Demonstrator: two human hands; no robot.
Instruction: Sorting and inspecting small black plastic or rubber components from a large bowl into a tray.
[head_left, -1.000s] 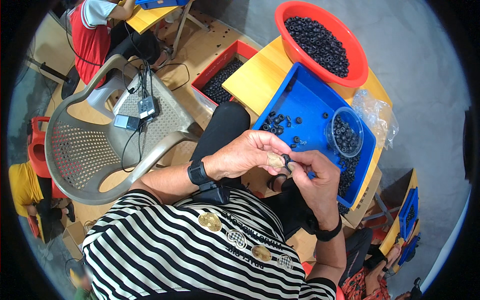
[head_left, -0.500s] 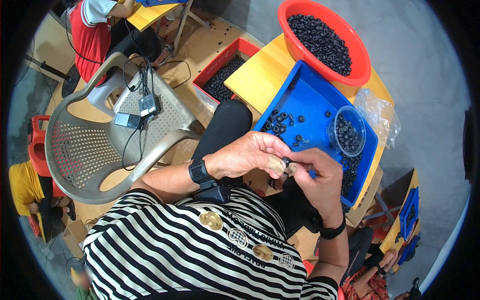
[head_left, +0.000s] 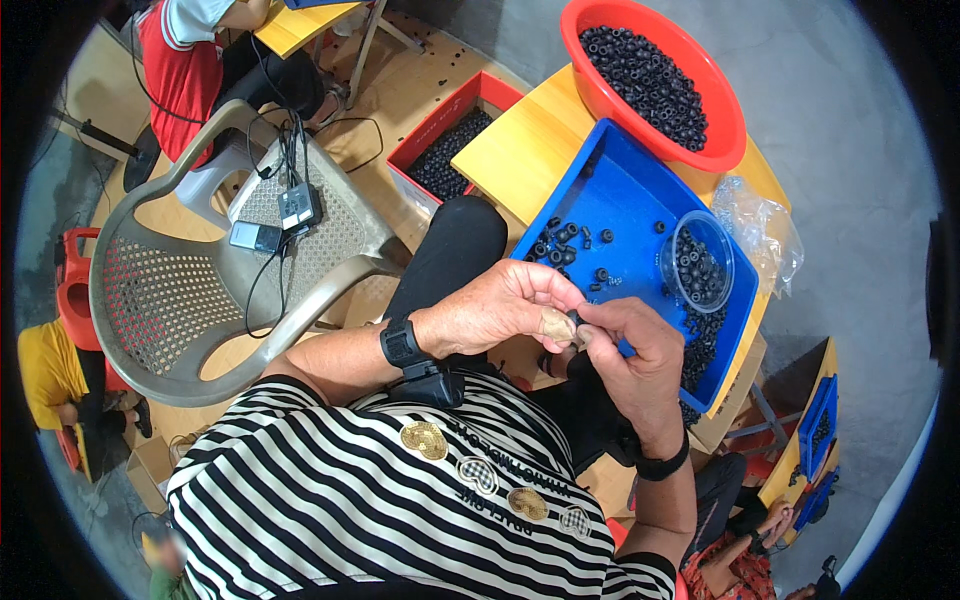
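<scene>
In front of my chest both hands meet, fingertips pinched around one small black round part. My left hand is closed on it between thumb and fingers, with tan tape wrapped on the thumb. From the other side my right hand grips the same part; its thumb and forefinger cover most of it. Just beyond the hands lies a blue tray with loose black parts scattered in it. A clear round tub holding more of these parts stands inside the tray.
A red basin full of black parts stands on the yellow table behind the tray, and a crumpled plastic bag lies to its right. A red box of parts sits left of the table. Beside me stands a beige chair with cables and devices.
My fingertips have closed in a little, so less of the black part shows between them. The view has shifted very slightly; the tray and tub have not moved otherwise.
</scene>
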